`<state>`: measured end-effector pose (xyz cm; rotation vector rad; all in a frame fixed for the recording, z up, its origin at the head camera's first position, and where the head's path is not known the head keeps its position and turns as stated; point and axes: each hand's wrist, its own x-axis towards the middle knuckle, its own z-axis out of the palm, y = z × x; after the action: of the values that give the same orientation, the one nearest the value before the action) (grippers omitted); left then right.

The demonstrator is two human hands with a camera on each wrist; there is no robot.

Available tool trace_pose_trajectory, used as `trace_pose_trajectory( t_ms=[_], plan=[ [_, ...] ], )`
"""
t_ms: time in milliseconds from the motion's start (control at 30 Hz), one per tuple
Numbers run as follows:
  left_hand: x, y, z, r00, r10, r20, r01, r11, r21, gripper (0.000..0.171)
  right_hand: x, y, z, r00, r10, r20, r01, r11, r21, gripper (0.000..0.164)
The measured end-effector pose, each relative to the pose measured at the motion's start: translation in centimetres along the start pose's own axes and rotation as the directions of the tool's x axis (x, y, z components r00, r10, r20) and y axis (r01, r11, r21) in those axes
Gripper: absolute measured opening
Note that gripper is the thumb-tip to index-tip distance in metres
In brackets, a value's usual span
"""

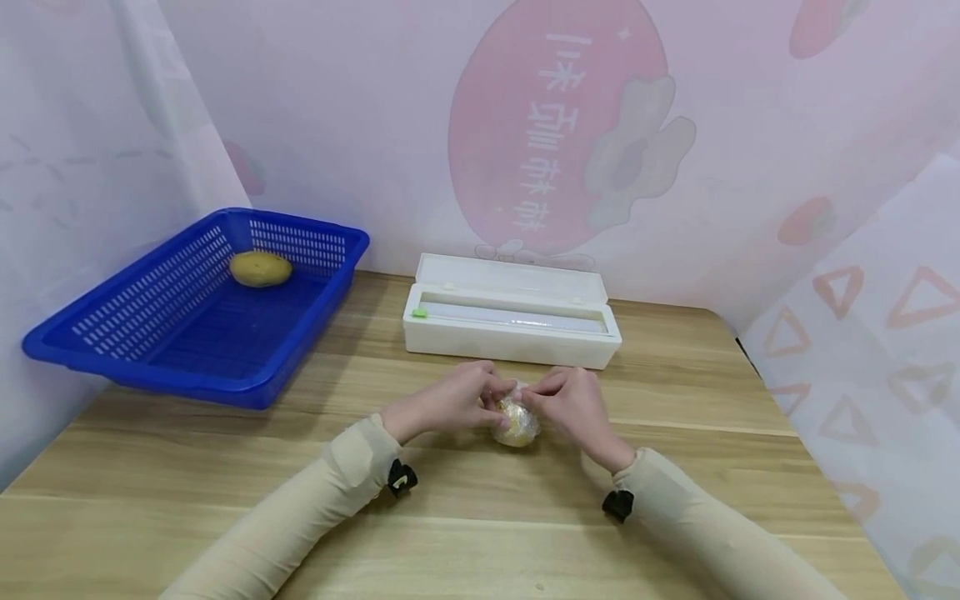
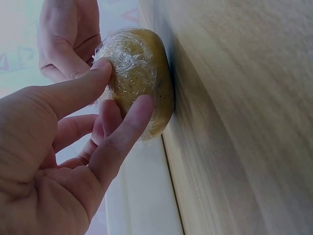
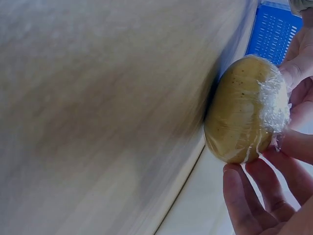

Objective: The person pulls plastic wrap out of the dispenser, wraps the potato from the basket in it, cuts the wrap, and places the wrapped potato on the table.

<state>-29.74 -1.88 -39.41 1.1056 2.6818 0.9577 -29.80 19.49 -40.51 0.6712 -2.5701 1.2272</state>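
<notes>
A potato [image 1: 517, 427] wrapped in crinkled cling film [image 3: 274, 105] rests on the wooden table between both hands. My left hand [image 1: 459, 400] holds it from the left, thumb and fingertips against the wrapped side. From the right, my right hand [image 1: 576, 410] pinches the film near the top with thumb and forefinger. In the right wrist view, other fingers of that hand touch the potato's end. The film is bunched on the upper side and lies smoother lower down. Just behind the hands stands a white cling film dispenser [image 1: 510, 340], lid raised, its roll partly visible.
At the left, a blue plastic basket [image 1: 300, 350] holds another potato [image 1: 260, 269]. The dispenser carries a green slider [image 1: 419, 313] at its left end. A printed curtain [image 1: 360, 108] hangs behind the table [image 1: 450, 550].
</notes>
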Motion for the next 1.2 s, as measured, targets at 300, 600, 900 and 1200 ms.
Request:
trace_pose_trajectory(
  t_ms=[300, 600, 900, 1200],
  plan=[
    [-0.1, -0.5, 0.5, 1.000, -0.011, -0.013, 0.011, 1.000, -0.002, 0.059, 0.1, 0.6, 0.3, 0.999, -0.042, -0.002, 0.042, 0.999, -0.004, 0.010],
    [-0.2, -0.6, 0.6, 0.999, -0.029, -0.014, 0.029, 0.999, -0.018, 0.059, 1.2, 2.9, -2.2, 0.912, -0.134, 0.389, 0.037, 0.968, 0.247, 0.025],
    [-0.1, -0.3, 0.4, 1.000, -0.030, -0.009, 0.030, 0.999, -0.027, 0.059, 1.8, 4.5, -2.3, 0.882, -0.183, 0.435, 0.039, 0.947, 0.319, 0.039],
    [0.0, 0.0, 0.0, 1.000, -0.006, -0.018, 0.006, 1.000, 0.019, 0.056, 1.8, 4.2, -2.2, 0.912, -0.178, 0.369, 0.069, 0.954, 0.292, 0.032]
  ],
)
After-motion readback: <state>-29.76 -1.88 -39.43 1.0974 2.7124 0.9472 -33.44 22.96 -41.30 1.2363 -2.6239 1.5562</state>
